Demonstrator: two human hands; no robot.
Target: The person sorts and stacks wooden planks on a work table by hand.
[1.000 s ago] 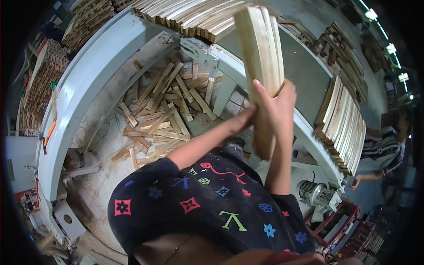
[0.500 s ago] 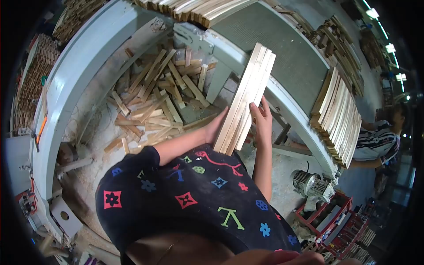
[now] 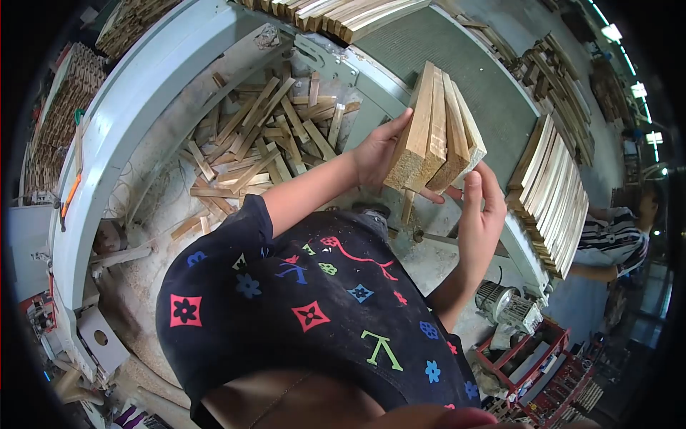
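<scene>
A bundle of several pale wooden strips is tilted up in front of my chest, its sawn ends facing me. My left hand is closed round its left side, the thumb on top and fingertips showing underneath. At the lower right corner, my right hand grips the strips, its thumb by the end face and its fingers along the side. The strips are slightly fanned at the right. One narrow piece of wood shows below the bundle.
A green conveyor belt runs ahead in a pale metal frame. Rows of strips stand on it at right and at top. Loose offcuts cover the floor at left. A motor and another person are at right.
The bundle has tipped so its near ends rise and face me. My left hand has moved up along its left side; my right hand has shifted right and down to the near end.
</scene>
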